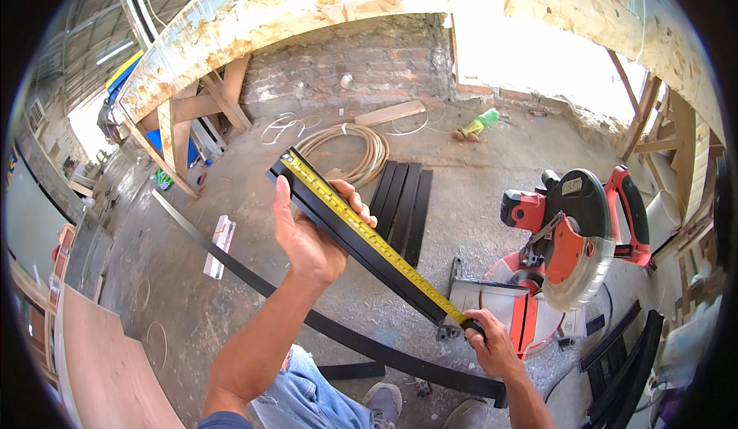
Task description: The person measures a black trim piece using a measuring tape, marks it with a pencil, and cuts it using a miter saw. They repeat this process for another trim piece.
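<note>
A short black profile bar (pixel 346 246) slants across the middle, its upper end raised toward the left. My left hand (pixel 311 237) is wrapped round that upper part, thumb on the near side and fingers on the far side. Along the bar lies the yellow blade of a tape measure (pixel 400 264), pulled out from end to end. At the lower right end my right hand (pixel 492 340) grips the dark tape case (pixel 473 326). The case is partly hidden by the fingers. Beside my right hand stands a red and black miter saw (pixel 573 237).
Several black bars (pixel 401 207) lie on the concrete floor beyond my hands. One long black strip (pixel 330 325) crosses before my feet. A coiled hose (pixel 346 152), a white profile piece (pixel 221 246) and a green bottle (pixel 483 121) are around. More black pieces (pixel 626 367) lie at right.
</note>
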Action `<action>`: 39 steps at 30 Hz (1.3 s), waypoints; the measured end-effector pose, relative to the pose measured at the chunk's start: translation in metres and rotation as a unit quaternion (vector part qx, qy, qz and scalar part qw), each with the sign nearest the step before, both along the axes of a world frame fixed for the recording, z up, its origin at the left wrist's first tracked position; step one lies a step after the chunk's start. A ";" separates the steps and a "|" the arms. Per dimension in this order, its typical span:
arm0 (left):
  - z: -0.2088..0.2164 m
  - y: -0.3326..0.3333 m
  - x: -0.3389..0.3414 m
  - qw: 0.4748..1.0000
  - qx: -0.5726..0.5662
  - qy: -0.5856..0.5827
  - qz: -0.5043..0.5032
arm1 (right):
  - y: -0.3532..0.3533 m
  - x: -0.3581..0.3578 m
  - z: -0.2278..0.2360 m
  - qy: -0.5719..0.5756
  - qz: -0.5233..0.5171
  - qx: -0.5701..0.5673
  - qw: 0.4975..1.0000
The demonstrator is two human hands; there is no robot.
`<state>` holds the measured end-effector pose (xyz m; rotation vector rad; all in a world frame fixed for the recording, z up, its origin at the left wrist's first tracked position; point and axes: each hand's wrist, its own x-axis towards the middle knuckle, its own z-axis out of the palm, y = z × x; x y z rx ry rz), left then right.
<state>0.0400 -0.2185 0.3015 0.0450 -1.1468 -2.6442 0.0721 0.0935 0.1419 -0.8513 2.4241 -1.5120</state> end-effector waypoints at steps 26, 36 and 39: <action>0.015 -0.067 0.014 0.993 0.058 0.091 0.038 | 0.023 0.001 0.056 0.175 -0.102 0.086 0.975; 0.017 -0.066 0.014 0.992 0.076 0.083 0.051 | 0.023 0.003 0.051 0.160 -0.096 0.067 0.980; 0.016 -0.071 0.014 0.993 0.070 0.089 0.042 | 0.023 0.000 0.054 0.199 -0.101 0.069 0.972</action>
